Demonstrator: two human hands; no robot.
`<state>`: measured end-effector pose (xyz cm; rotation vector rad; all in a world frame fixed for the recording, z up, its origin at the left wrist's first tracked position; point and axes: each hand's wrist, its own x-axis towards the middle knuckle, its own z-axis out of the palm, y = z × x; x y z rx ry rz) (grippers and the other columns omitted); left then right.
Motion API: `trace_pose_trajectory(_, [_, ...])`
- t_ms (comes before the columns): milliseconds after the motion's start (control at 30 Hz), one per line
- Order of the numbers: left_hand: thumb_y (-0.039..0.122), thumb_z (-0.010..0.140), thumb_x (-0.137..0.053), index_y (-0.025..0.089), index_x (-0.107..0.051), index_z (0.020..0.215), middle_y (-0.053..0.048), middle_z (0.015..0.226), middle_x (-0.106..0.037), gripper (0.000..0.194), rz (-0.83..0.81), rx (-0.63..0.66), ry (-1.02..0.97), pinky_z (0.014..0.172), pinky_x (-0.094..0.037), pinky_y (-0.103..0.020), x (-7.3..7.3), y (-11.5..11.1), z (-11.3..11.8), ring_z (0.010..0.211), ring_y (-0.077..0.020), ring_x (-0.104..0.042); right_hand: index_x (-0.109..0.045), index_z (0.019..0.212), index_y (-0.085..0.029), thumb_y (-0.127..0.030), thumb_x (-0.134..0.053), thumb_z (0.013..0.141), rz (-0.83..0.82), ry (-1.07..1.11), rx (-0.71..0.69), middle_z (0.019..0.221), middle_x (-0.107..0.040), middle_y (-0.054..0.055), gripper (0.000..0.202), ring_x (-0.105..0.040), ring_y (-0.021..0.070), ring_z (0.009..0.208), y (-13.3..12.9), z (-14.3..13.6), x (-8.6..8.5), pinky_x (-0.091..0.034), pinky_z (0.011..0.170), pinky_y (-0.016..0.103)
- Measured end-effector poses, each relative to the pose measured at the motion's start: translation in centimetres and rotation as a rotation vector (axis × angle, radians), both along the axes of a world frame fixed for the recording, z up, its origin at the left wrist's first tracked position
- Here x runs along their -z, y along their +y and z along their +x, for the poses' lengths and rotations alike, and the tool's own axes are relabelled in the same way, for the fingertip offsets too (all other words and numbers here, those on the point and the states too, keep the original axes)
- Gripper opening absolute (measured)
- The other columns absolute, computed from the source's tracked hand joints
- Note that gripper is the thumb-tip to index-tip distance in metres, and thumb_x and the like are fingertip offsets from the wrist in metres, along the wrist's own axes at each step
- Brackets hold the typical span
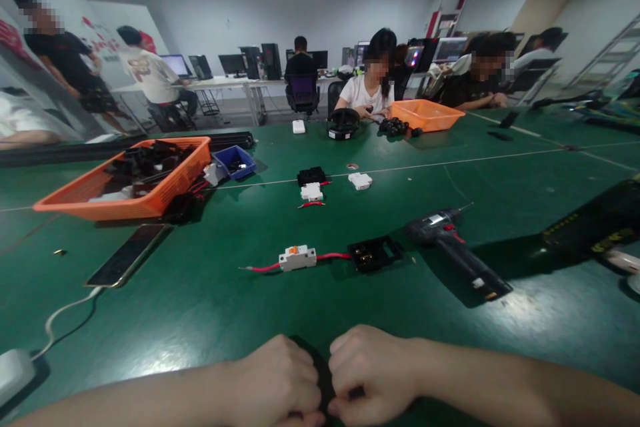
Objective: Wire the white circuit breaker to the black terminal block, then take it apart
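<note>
My left hand (283, 377) and my right hand (370, 370) rest as loose fists at the table's near edge, knuckles facing each other with a narrow gap between. Nothing shows in either one. Just beyond them lies a white circuit breaker (298, 257) with an orange lever. Red wire (333, 255) runs from it to a black plastic housing (374, 254) with brass-coloured contacts inside; another red wire (265, 269) with a bare end sticks out to the left. A black cordless screwdriver (457, 250) lies to the right of the housing, its bit pointing away.
Farther back are another white breaker (312, 191), a black housing (311, 176) and a white module (360, 181). At left sit an orange basket (180, 177) of black parts, a blue bin (235, 161) and a charging phone (127, 257). A person (367, 90) sits opposite beside an orange basket (427, 117).
</note>
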<state>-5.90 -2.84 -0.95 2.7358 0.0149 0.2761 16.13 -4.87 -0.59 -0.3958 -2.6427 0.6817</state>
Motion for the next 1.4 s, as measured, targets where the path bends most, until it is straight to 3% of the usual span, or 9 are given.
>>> trace_pose_trajectory(1167, [0.029, 0.087, -0.056, 0.021, -0.042, 0.063, 0.002, 0.055, -0.052, 0.029, 0.012, -0.019, -0.006, 0.049, -0.03, -0.034, 0.2, -0.2, -0.1, 0.055, -0.0142, -0.047, -0.041, 0.052, -0.021, -0.025, -0.067, 0.08, 0.032, -0.014, 0.01, 0.05, -0.05, -0.005, 0.038, -0.041, 0.011, 0.052, -0.1, -0.1, -0.1, -0.032, 0.051, 0.025])
trace_pose_trajectory(1400, [0.029, 0.095, -0.046, 0.021, -0.051, 0.087, 0.0, 0.073, -0.06, 0.013, 0.032, -0.011, 0.025, 0.054, -0.037, -0.032, -1.1, -0.3, 0.2, 0.064, -0.015, -0.053, -0.047, 0.056, -0.021, -0.027, -0.064, 0.082, 0.131, -0.021, 0.008, 0.053, -0.054, -0.004, 0.032, -0.043, 0.0126, 0.054, -0.3, -0.2, 0.3, -0.034, 0.053, 0.027])
